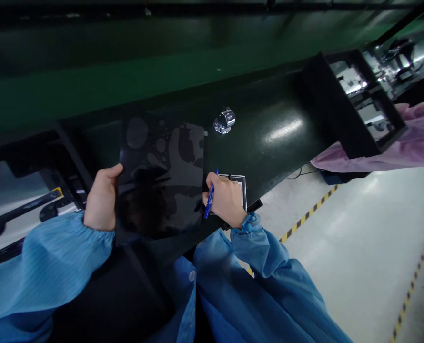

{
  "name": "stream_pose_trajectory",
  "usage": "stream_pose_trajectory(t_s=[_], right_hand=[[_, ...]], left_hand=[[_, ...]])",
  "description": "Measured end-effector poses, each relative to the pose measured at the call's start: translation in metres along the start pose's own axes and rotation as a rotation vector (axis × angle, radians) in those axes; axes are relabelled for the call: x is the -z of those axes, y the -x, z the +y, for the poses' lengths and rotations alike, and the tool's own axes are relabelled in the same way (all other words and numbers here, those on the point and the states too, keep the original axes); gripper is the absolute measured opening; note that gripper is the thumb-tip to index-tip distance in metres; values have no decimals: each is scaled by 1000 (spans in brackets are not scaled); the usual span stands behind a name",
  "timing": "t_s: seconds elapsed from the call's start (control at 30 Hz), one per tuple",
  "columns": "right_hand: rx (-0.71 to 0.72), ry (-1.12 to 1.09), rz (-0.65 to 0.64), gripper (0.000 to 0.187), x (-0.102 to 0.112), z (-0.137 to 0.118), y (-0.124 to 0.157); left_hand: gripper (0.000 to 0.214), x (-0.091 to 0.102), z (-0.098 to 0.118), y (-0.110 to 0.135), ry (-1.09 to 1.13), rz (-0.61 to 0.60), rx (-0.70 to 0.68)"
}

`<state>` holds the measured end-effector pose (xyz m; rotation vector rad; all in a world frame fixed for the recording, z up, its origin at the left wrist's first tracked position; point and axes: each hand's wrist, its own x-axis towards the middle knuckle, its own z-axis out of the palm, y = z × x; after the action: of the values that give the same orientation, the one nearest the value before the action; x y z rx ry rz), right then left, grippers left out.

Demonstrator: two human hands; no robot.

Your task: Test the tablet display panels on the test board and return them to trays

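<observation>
A dark, glossy rectangular sheet [162,181] with pale blotchy patches is held up in front of me. My left hand [101,199] is closed on its left edge, thumb in view and the other fingers hidden behind. At the right edge of the sheet is my right hand [228,197], its fingers closed around a blue pen [210,197] that leans at a steep slant. Whether these fingertips also grip the sheet, I cannot tell. Partly covered by the right hand, a white-bordered dark card [245,190] lies near the bench edge.
A shiny metal cylinder on a round base [225,120] stands on the dark green bench [262,109]. Black frames [340,109] with metal parts are at the right, beside a pink sleeve [419,138] of another person. Yellow-black tape [312,209] marks the floor. Another framed part [29,190] lies left.
</observation>
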<state>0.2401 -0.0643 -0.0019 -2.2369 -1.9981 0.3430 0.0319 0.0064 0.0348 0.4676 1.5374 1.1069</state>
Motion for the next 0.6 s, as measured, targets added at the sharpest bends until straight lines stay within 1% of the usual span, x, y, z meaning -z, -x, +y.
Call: stream_pose_trajectory(t_s=[0.07,0.1,0.27,0.37,0.43,0.53,0.6], right_hand=[[30,-11,-12,9,0,2,-1],[48,-22,-17,10,0,4,-1],[136,-168,-76,13,8,16,-2],[147,-263,-127,18,12,17,-3],[112,-237,-121,18,11,14,-3],[48,-105,-64,14,6,5,-2],[29,-68,-48,13,6,2,-1]], left_hand=[[12,3,-3,-3,-41,52,-74],[12,4,-4,-4,-44,44,-96],[8,8,-9,-9,67,-89,-62],[11,9,-10,-10,70,-90,-74],[12,9,-11,-11,64,-74,-80],[12,11,-13,-13,49,-60,-87],[11,11,-13,-13,46,-58,-90]])
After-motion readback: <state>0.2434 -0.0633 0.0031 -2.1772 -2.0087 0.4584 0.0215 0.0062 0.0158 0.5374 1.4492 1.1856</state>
